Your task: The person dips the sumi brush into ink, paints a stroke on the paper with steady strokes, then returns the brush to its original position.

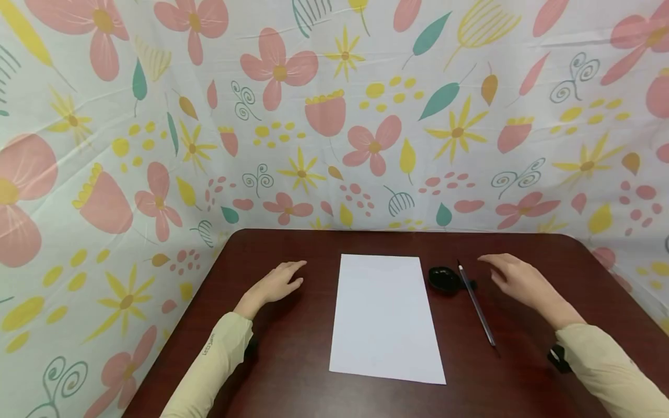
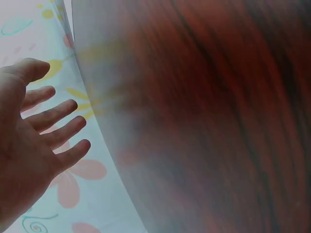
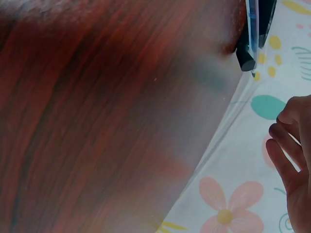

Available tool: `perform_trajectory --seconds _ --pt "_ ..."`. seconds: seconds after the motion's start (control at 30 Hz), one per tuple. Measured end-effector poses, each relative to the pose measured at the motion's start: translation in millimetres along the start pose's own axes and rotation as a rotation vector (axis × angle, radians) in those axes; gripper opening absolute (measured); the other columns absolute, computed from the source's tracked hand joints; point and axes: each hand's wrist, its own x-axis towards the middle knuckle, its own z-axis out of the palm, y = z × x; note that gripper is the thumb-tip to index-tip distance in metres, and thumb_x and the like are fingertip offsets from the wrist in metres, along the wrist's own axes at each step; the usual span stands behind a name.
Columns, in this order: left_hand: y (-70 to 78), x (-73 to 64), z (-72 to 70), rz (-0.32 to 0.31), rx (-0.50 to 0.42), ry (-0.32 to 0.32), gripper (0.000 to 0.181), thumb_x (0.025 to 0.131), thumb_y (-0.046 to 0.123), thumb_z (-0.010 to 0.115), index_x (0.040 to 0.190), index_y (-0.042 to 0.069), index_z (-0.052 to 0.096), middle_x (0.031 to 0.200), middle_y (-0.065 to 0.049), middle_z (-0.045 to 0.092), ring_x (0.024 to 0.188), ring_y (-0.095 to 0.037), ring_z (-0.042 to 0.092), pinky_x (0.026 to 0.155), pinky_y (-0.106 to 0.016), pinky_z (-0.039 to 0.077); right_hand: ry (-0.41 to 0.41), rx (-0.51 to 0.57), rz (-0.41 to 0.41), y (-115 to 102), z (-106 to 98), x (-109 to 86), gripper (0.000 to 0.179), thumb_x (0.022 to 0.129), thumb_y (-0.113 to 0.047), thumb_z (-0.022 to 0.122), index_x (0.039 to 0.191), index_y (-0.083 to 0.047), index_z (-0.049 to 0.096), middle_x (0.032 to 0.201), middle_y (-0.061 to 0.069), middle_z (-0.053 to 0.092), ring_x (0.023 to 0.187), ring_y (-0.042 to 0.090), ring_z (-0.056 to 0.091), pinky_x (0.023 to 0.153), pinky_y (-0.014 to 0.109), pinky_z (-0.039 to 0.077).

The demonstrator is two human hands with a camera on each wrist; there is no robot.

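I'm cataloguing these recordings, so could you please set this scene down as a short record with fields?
surface: dark reddish-brown table
paper: white sheet, flat, no marks visible, between the hands
dish: small black dish, right of the sheet
brush: slim brush, slanting by the dish's right side, dark tip toward the backdrop
left hand: left hand left of the sheet, holding nothing
right hand: right hand right of the brush, holding nothing
backdrop: floral cloth
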Motion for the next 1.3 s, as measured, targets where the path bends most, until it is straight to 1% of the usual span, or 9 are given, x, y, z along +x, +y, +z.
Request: perform_trajectory --seconds 0.13,0.2,0.37,0.53,0.8,0.87,1.07,1.3 --pt "7.2 1.0 0.6 0.032 -0.046 -0.035 0.053 0.095 0.028 0.047 0.143 0.013 0.032 0.145 -0.010 0.036 0.135 -0.030 0.030 0.106 -0.048 0.031 0.016 -0.009 -0.046 -1 1 -1.5 0.039 0.069 0.003 0.070 0.107 -0.006 0.064 0.094 0.009 0.065 0.084 0.021 0.059 0.063 0.040 0.049" --pt "10.2 0.6 0.7 0.040 -0.051 -0.044 0.053 0.095 0.027 0.048 0.143 0.013 0.031 0.145 -0.010 0.036 0.135 -0.030 0.030 0.106 -0.048 0.030 0.018 -0.015 -0.064 -1 3 -2.0 0.038 0.068 0.003 0.071 0.104 -0.007 0.064 0.092 0.007 0.065 0.082 0.020 0.058 0.061 0.038 0.048" --pt "14.6 -1.9 3.5 0.044 -0.032 -0.060 0.053 0.095 0.026 0.048 0.143 0.013 0.032 0.144 -0.009 0.037 0.135 -0.028 0.031 0.106 -0.046 0.031 0.000 -0.014 -0.097 -1 7 -2.2 0.034 0.067 0.002 0.071 0.100 -0.006 0.066 0.092 0.006 0.066 0.087 0.022 0.059 0.064 0.039 0.050" --pt "19.4 -0.6 6.9 0.076 -0.050 -0.092 0.054 0.095 0.027 0.048 0.144 0.012 0.030 0.146 -0.008 0.035 0.136 -0.028 0.029 0.107 -0.046 0.029 0.013 -0.021 -0.127 -2 6 -3.0 0.031 0.065 0.004 0.070 0.094 -0.007 0.068 0.090 0.005 0.067 0.087 0.022 0.060 0.065 0.039 0.050" --pt "28.4 3.2 8.3 0.101 -0.044 -0.169 0.059 0.095 0.030 0.048 0.146 0.012 0.024 0.147 -0.007 0.031 0.137 -0.026 0.026 0.108 -0.045 0.028 0.022 -0.013 -0.198 -5 2 1.7 0.034 0.061 0.007 0.071 0.091 -0.010 0.069 0.093 0.003 0.066 0.088 0.019 0.059 0.063 0.036 0.050" --pt "32.7 3.9 9.0 0.110 -0.041 -0.185 0.059 0.095 0.030 0.048 0.146 0.012 0.024 0.148 -0.008 0.031 0.138 -0.025 0.026 0.109 -0.044 0.028 0.025 -0.014 -0.218 -6 2 1.5 0.034 0.060 0.007 0.072 0.090 -0.011 0.069 0.093 0.002 0.066 0.088 0.018 0.059 0.063 0.034 0.049" --pt "44.8 5.2 14.3 0.168 -0.015 -0.231 0.058 0.095 0.028 0.049 0.144 0.009 0.026 0.148 -0.011 0.030 0.138 -0.025 0.026 0.109 -0.043 0.027 0.036 -0.024 -0.271 -13 4 -3.8 0.034 0.058 0.007 0.071 0.086 -0.012 0.070 0.093 0.001 0.066 0.087 0.016 0.060 0.063 0.031 0.048" --pt "53.6 3.2 18.9 0.194 -0.008 -0.269 0.060 0.093 0.030 0.052 0.144 0.007 0.027 0.149 -0.012 0.027 0.139 -0.025 0.023 0.110 -0.044 0.026 -0.006 0.005 -0.318 -18 8 -10.1 0.036 0.058 0.006 0.070 0.089 -0.013 0.070 0.093 -0.001 0.066 0.085 0.013 0.059 0.060 0.025 0.048"
